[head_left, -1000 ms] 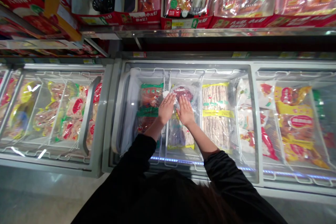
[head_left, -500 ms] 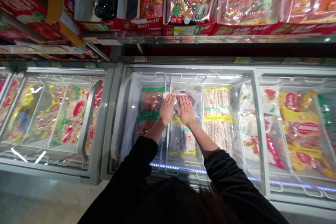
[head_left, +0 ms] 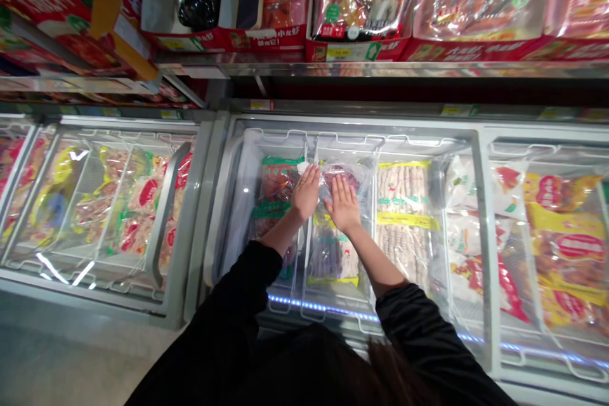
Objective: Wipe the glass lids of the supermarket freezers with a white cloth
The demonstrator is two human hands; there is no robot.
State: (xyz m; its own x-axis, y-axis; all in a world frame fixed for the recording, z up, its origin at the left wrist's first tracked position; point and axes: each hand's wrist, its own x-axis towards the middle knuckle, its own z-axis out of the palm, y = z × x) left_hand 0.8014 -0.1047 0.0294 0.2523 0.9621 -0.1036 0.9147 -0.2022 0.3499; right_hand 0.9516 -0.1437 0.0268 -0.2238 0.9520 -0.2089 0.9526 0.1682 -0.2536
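The clear bag of dark red meat (head_left: 341, 176) lies in the freezer's middle compartment, far end. It is probably stiff, frost-slick and moderately heavy; take it by both side edges. Your left hand (head_left: 305, 193) and right hand (head_left: 343, 204) rest flat on it, fingers extended, grasping nothing. Green-labelled packs (head_left: 278, 183) lie left, pale packs (head_left: 403, 193) right.

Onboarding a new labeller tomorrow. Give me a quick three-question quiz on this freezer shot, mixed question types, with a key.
1. True or false: both hands lie flat, palms down, on a clear bag of dark red meat in the open freezer.
2. Which hand is nearer the packs with green bands? A) left hand B) right hand
3. Fill in: the person's sleeves are ___ in colour.

Key
1. True
2. A
3. Black
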